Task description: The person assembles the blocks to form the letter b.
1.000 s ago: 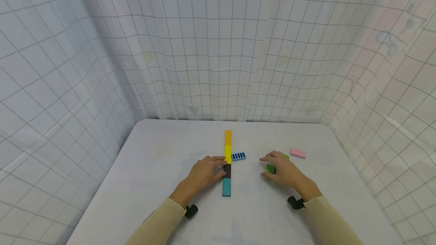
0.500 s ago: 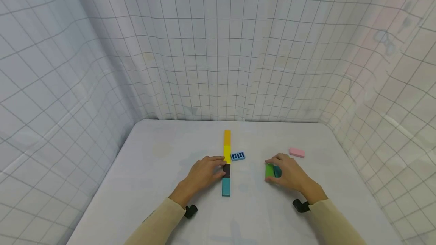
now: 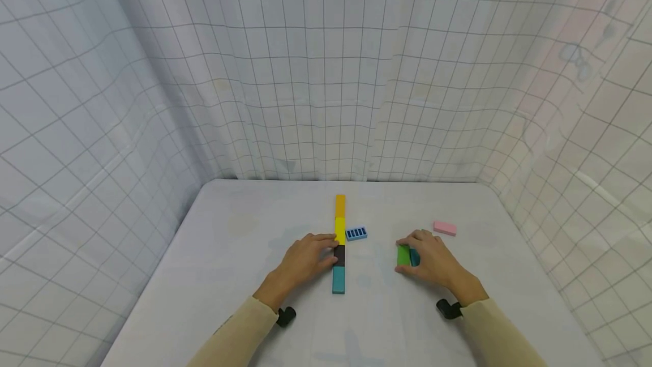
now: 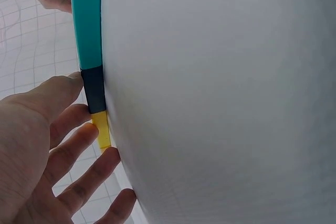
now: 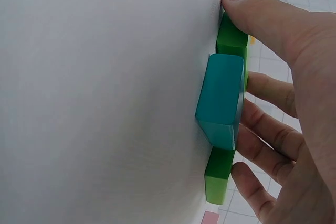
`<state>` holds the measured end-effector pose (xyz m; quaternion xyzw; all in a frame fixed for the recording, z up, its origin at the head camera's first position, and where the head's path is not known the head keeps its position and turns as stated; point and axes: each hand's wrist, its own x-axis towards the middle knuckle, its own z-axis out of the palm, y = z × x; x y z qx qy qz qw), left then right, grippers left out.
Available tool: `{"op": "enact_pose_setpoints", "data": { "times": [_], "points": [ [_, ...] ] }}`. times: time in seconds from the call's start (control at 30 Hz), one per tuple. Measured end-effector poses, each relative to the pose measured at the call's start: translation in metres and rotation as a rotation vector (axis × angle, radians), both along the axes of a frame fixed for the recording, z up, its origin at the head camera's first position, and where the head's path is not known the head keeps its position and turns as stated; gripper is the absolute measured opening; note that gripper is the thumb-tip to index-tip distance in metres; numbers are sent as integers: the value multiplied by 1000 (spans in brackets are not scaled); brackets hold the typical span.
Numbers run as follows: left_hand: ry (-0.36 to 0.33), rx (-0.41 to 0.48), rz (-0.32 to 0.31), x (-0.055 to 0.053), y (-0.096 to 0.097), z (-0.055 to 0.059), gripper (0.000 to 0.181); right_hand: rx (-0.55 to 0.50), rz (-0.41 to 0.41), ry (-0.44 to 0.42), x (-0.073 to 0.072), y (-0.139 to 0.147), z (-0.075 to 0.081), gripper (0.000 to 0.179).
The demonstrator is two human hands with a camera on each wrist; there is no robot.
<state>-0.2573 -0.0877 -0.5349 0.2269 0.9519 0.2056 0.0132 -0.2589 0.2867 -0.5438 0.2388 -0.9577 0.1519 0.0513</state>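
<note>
In the head view a straight row runs away from me: orange block point(image 3: 340, 206), yellow block point(image 3: 339, 229), black block point(image 3: 339, 255), teal block point(image 3: 338, 280). My left hand point(image 3: 305, 259) rests against the row's left side, thumb and fingertips touching around the black and yellow blocks. Further right, my right hand point(image 3: 430, 256) pinches a green block point(image 3: 403, 255) by its two ends, thumb near and index finger far. A second teal block point(image 5: 221, 87) lies right behind it under the palm. Beyond that in the right wrist view is another green block point(image 5: 219, 177), which the hand hides in the head view.
A light blue block point(image 3: 356, 234) with dark slots lies just right of the yellow one. The pink block point(image 3: 445, 228) sits at the right, beyond my right hand. White gridded curtains point(image 3: 326, 101) surround the white table point(image 3: 244, 208) at the back and sides.
My right hand has shifted right and its thumb and index finger have come onto the green block's ends. Over the last half second it barely moves. The left hand stays put.
</note>
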Motion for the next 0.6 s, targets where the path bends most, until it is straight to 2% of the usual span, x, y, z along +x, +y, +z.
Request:
{"op": "enact_pose_setpoints", "data": {
  "times": [0.27,0.6],
  "points": [
    [-17,5,4,0,0,0,44,-1,-3,-2,0,0,-1,59],
    [-2,-8,-2,0,0,3,44,5,5,-7,-2,-1,-2,58]
  ]
}}
